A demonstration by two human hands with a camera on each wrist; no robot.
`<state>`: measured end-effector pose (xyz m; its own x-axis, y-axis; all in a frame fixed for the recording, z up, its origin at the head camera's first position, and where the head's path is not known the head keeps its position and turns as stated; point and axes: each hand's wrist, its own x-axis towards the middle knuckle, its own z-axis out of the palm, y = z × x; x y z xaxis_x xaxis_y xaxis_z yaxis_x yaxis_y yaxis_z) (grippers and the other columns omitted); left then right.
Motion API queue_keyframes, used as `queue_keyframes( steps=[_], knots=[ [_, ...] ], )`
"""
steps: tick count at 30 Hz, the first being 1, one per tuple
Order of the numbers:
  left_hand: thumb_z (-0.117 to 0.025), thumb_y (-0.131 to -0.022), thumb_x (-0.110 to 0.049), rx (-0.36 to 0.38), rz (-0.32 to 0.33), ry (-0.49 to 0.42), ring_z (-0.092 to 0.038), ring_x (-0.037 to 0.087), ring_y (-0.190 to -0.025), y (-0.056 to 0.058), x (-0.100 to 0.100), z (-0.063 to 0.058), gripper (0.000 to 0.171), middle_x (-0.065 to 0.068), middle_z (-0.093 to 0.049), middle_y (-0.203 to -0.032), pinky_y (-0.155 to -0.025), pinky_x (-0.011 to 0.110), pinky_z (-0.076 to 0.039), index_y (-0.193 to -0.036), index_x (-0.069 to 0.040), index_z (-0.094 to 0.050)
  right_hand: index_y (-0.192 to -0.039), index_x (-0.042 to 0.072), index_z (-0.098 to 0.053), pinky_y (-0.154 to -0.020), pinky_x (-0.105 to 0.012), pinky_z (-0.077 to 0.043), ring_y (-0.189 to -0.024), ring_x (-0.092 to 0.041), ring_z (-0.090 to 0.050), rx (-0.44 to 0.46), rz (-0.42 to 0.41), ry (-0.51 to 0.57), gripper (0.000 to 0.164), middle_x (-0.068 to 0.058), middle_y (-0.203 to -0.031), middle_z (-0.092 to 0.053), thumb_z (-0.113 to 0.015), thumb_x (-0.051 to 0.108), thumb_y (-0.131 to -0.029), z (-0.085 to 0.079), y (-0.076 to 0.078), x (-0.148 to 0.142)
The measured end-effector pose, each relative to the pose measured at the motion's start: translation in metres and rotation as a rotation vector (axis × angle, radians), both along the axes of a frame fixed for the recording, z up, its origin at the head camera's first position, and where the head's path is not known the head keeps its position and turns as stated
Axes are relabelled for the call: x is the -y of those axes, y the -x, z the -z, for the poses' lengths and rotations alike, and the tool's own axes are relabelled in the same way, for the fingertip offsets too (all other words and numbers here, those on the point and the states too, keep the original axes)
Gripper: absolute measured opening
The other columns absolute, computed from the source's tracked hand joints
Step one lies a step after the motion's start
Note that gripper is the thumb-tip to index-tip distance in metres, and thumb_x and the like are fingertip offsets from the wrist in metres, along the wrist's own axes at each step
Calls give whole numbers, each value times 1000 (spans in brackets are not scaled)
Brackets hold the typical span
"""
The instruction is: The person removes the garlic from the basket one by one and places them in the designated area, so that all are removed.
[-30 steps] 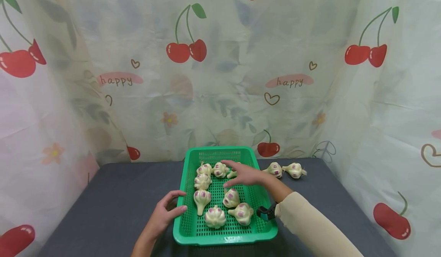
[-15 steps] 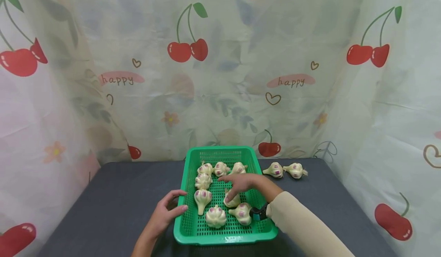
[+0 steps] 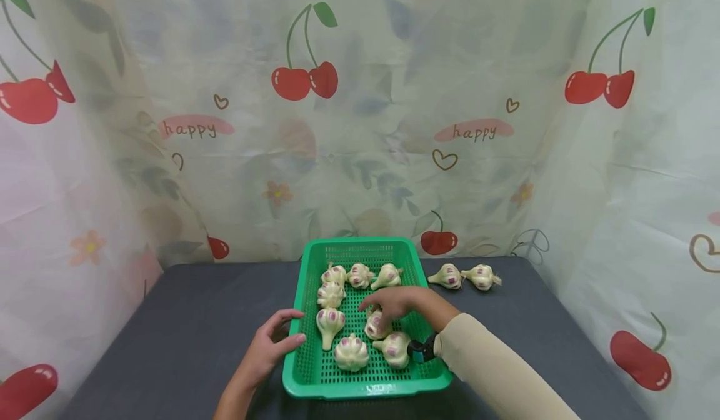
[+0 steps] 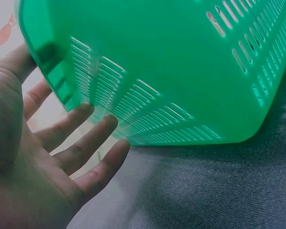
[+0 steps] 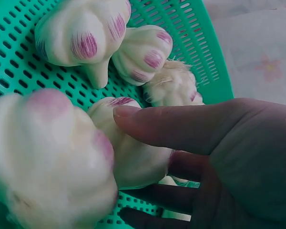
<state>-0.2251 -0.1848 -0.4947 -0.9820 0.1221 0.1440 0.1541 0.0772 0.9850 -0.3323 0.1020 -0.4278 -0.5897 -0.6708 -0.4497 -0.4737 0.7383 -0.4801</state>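
My right hand reaches down into a green plastic basket and grips a white garlic bulb with purple patches. In the right wrist view the thumb lies across the bulb's near side and the fingers pass round its other side, partly hidden. Close by, a larger-looking bulb fills the lower left of that view. My left hand rests at the basket's left rim, its thumb and forefinger at the edge. The other fingers stretch loosely along the outer wall.
Several more garlic bulbs line the basket's left side and back, with others at the front. Two bulbs lie on the dark table behind the basket's right side. A cherry-print curtain encloses the table.
My right hand has come from the back of the basket toward the middle and taken hold of a bulb there, uncovering the back-right bulb. The left hand has stayed put.
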Motion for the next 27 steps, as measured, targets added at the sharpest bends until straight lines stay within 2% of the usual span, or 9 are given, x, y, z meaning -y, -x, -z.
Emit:
queue_keyframes(
  steps=[8,15,21,27],
  knots=[
    [-69,-90,-9,8,4,-7,-55,37,-117,-1,-1,0,38,21,-54,-130,-82,37,-50,-126,-4,-57,-135,10,-56,-79,-33,-48,-122,-28,-52,-73,15,54,48,-9,-132,-55,-68,2,-89,-3,-1,-6],
    [-69,-90,-8,0,1,-11,-55,38,-118,-1,-1,0,37,21,-55,-130,-82,38,-49,-125,-4,-58,-130,9,-60,-92,-40,-45,-118,-27,-54,-203,30,149,44,-8,-128,-58,-70,5,-87,-12,0,-16],
    [-68,-90,-7,-1,12,-17,-54,38,-118,-2,-1,-1,37,22,-54,-130,-82,37,-49,-125,-3,-57,-131,8,-58,-89,-43,-46,-114,-30,-55,-249,41,259,44,-10,-129,-57,-68,5,-89,-22,-4,-30],
    [-68,-90,-6,-5,12,-23,-55,38,-117,-2,-1,-2,38,22,-54,-129,-81,36,-50,-125,-1,-56,-132,12,-57,-87,-44,-47,-114,-33,-55,-276,117,336,44,-11,-131,-55,-70,13,-90,-31,-9,-42]
  ],
)
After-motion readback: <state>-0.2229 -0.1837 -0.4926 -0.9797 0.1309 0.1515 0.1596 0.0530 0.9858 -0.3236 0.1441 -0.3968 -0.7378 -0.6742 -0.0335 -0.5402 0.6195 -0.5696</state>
